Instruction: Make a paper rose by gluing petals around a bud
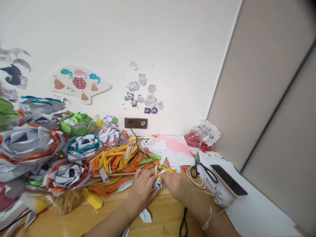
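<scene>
Near the table's front middle, my left hand (142, 188) and my right hand (175, 185) meet around a small folded paper flower (158, 183), white with yellow at its top. Fingers of my left hand are closed on its left side. My right hand pinches its upper right edge. A small yellow and orange paper piece (167, 164) lies just behind the fingertips. A folded white paper strip (145, 215) rests on the wooden table (163, 210) below my left hand.
Large paper flowers (29, 144) crowd the left side. Yellow and orange strips (116, 158) with sticks lie behind my left hand. Black scissors (202, 168), a bead string (197, 181), a phone (229, 180), crumpled paper (222, 197) and white sheets (259, 210) are at the right.
</scene>
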Tool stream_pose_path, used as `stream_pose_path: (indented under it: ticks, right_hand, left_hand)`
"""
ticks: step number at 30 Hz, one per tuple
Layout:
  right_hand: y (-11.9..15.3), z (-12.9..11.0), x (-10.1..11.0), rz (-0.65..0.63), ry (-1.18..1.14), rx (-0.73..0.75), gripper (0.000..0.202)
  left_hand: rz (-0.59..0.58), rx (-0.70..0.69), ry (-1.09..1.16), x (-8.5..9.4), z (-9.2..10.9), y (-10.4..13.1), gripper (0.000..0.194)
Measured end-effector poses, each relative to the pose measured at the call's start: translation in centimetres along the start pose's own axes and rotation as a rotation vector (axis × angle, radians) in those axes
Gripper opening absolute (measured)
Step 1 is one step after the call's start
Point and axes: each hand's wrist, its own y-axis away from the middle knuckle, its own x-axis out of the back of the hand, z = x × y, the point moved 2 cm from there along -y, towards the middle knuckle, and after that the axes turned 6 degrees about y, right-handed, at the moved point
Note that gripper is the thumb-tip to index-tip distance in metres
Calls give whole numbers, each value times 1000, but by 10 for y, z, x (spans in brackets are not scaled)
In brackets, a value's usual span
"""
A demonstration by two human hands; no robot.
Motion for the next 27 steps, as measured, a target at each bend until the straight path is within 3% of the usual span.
stream_pose_path:
  ticks: [6, 11, 20, 27]
  right_hand:
    - [-5, 1, 4, -80, -81, -119, 33]
    - [-8, 4, 11, -106, -173, -159, 23]
    - [-4, 4, 7, -97, -68, -196, 24]
    - [-5, 3, 11, 23, -57, -280, 24]
  left_hand:
    - [-2, -12, -9, 0, 0, 0, 27]
    - [-31, -19, -25, -1, 0, 0, 26]
    - [-37, -29, -21, 0, 1, -2, 25]
    - [-15, -10, -32, 1, 1, -2, 25]
